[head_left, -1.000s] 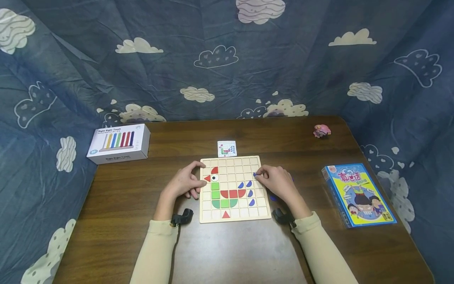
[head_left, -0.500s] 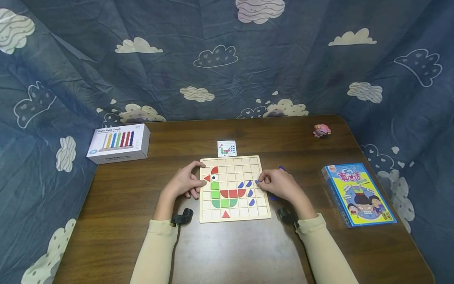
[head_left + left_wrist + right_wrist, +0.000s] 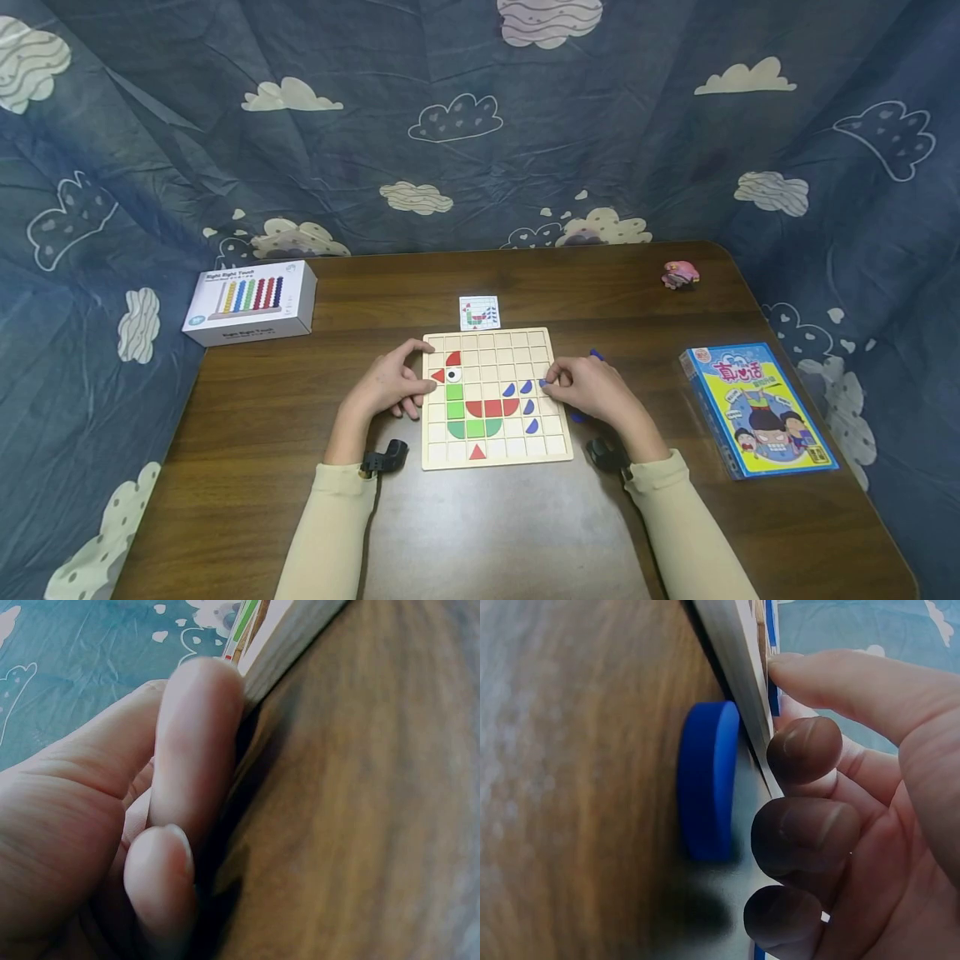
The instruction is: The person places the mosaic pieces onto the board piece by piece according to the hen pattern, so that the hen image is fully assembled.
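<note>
A square wooden grid board [image 3: 495, 354] lies on the table, bearing red, green and blue pieces and a white piece with an eye, laid out as a bird. My left hand [image 3: 392, 383] rests its thumb and index finger on the board's left rim; its other fingers are bent beside the edge. At the right side my right hand [image 3: 592, 387] pinches a blue half-round piece [image 3: 543, 384] between thumb and index finger, over a cell by the rim. Several similar blue pieces [image 3: 528, 407] lie left of it. Another loose blue piece [image 3: 709, 780] lies beside the board, under this hand.
Behind the board lies a small picture card [image 3: 478, 313] of a bird. A white box [image 3: 251, 304] stands far left. On the right are a blue and yellow box [image 3: 761, 408] and a pink figurine [image 3: 680, 275]. One more blue piece [image 3: 596, 354] lies beyond my right hand.
My right hand has come down along the board's right side, toward me, with the blue piece, then stayed nearly still. The left hand has not moved.
</note>
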{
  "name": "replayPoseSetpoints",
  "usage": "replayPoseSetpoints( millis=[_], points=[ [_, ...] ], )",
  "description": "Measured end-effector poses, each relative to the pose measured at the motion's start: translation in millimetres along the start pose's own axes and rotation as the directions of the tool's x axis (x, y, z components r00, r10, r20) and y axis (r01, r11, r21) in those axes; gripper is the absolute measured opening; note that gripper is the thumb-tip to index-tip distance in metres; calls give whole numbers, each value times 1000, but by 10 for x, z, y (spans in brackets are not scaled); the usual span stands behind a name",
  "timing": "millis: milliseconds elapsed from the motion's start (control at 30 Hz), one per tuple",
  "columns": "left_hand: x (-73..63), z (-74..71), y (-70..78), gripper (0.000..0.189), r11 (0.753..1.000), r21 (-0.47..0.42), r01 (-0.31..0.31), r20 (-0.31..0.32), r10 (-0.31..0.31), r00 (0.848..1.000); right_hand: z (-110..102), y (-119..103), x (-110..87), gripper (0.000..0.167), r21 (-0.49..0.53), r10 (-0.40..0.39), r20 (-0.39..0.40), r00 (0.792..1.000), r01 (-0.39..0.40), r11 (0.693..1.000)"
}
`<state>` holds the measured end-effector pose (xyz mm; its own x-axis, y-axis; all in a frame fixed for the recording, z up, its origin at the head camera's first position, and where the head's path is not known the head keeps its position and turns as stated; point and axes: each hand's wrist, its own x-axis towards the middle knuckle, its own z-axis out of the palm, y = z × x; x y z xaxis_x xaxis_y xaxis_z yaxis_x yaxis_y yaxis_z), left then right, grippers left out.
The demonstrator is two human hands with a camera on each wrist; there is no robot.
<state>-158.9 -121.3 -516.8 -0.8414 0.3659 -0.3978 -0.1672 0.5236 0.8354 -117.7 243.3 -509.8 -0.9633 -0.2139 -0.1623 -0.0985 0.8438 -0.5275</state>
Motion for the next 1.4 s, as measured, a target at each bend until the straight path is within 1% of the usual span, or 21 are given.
replayPoseSetpoints(
  millis=[467, 833, 1133, 1400],
  points=[
    [4, 5, -3, 63, 1000, -5, 12, -3, -12, 1000, 18, 32, 1, 18, 7, -5, 7, 1000, 5, 1000],
    [14, -6, 3, 63, 1000, -6, 0, -2, 0, 1000, 5, 17, 21, 18, 11, 8, 11, 1000, -8, 1000],
    [6, 3, 2, 63, 1000, -13, 18, 2, -18, 1000, 24, 23, 2, 19, 17, 5, 18, 1000, -5, 1000],
    [12, 0, -5, 62, 1000, -8, 4, 1, -4, 1000, 14, 14, 5, 21, 21, 11, 26, 1000, -12, 1000]
  ],
)
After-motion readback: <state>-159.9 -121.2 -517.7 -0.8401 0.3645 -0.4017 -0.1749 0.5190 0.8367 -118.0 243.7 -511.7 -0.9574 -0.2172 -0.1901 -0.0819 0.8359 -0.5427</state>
